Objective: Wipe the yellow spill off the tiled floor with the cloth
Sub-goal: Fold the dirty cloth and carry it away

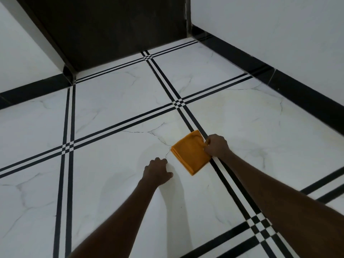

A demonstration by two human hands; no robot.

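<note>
A folded orange cloth (189, 153) lies flat on the white marbled floor tile (119, 157), beside a double black stripe. My right hand (216, 146) pinches the cloth's right edge with fingers and thumb. My left hand (158, 172) rests on the tile just left of the cloth, fingers curled in, holding nothing and not touching the cloth. A faint yellowish tint shows on the tile (229, 108) beyond the cloth; no clear puddle of spill is visible.
A dark door or panel (115, 28) stands at the far end of the floor. White walls with a black skirting (279, 81) run along the right and the left. Black double stripes cross the floor in a grid.
</note>
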